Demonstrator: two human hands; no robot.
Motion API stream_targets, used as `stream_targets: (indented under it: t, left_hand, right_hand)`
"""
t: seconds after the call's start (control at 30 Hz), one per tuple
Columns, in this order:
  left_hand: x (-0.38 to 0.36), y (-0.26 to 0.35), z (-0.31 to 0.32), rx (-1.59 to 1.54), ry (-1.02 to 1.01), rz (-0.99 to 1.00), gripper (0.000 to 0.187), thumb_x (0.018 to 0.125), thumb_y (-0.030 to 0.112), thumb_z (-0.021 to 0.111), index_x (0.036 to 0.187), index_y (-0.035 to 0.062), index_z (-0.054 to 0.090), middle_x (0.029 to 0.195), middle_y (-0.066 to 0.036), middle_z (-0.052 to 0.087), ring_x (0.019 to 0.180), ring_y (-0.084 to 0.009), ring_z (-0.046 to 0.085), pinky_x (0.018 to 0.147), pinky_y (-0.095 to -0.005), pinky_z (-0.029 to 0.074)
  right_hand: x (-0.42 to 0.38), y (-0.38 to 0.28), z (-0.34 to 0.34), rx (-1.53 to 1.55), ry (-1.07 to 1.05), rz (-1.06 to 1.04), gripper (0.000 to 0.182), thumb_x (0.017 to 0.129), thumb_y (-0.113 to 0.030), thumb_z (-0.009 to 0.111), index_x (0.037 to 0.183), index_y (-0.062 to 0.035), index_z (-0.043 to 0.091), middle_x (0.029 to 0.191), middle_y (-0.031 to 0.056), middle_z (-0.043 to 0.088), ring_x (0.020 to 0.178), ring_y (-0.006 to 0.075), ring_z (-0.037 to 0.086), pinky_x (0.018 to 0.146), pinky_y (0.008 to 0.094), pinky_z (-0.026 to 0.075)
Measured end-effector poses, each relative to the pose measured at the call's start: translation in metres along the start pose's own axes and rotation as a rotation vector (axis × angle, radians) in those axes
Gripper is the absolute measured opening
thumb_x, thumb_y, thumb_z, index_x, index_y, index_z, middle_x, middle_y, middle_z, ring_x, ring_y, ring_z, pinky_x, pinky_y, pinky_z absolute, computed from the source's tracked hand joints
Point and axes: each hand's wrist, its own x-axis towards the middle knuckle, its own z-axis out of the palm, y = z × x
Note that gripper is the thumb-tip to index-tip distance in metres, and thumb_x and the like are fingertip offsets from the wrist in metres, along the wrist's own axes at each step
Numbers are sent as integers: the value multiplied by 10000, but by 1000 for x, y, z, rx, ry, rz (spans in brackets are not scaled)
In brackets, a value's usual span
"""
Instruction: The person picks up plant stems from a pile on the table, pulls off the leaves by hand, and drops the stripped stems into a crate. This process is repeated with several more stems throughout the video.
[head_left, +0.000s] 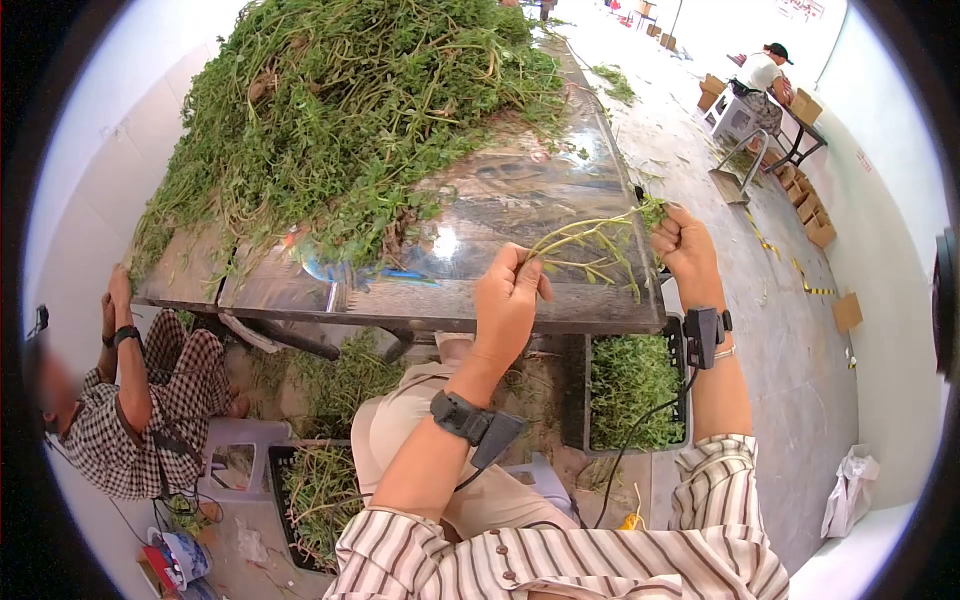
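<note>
Several slender, seemingly smooth stems (572, 229)

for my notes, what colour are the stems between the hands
The stems are pale yellowish green, best seen in the head view.

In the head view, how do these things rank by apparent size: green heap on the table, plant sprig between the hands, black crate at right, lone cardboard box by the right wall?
1. Green heap
2. Plant sprig and black crate: alike in spread, so not ranked
3. Cardboard box, though it is farther away
</note>
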Motion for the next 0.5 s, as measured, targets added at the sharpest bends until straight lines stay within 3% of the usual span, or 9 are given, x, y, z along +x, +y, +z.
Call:
stream_targets:
  t: [0.07, 0.2, 0.3, 0.37, 0.5]
  left_hand:
    - [0, -1, 3, 20, -7, 26, 151, 929, 165, 477, 818, 70, 514, 611, -11, 567, 471, -32, 367, 435, -201, 309]
    - [0, -2, 3, 6, -13, 33, 148, 926, 156, 476, 814, 66, 511, 606, -5, 565, 467, -27, 356, 428, -204, 303]
    - [0, -1, 4, 29, -11, 50, 149, 926, 152, 472, 813, 64, 509, 608, -5, 564, 465, -24, 351, 423, -205, 296]
    - [0, 0, 5, 20, -9, 29, 153, 929, 151, 462, 812, 65, 508, 610, -7, 563, 468, -24, 351, 427, -208, 298]
    - [1, -1, 3, 32, -11, 26, 157, 932, 149, 452, 812, 63, 505, 621, -8, 565, 472, -25, 352, 431, -211, 302]
  right_hand:
    - [3, 0, 4, 30, 74, 8, 243, 860, -57, 519, 684, -129, 368, 554, -52, 263, 465, 60, 237, 413, 210, 215]
    - [12, 2, 6, -43, 29, -57, 212, 857, -54, 518, 695, -120, 399, 551, -56, 268, 463, 59, 243, 415, 211, 213]
    - [21, 4, 9, -258, 31, -163, 149, 842, -49, 527, 725, -98, 448, 551, -62, 292, 465, 50, 250, 418, 210, 212]
    - [20, 5, 16, -613, 155, -283, 102, 831, -52, 537, 750, -78, 481, 557, -66, 315, 473, 40, 256, 420, 215, 212]
    - [28, 7, 9, -679, 159, -314, 67, 827, -55, 538, 770, -65, 504, 559, -66, 322, 476, 37, 257, 421, 216, 211]
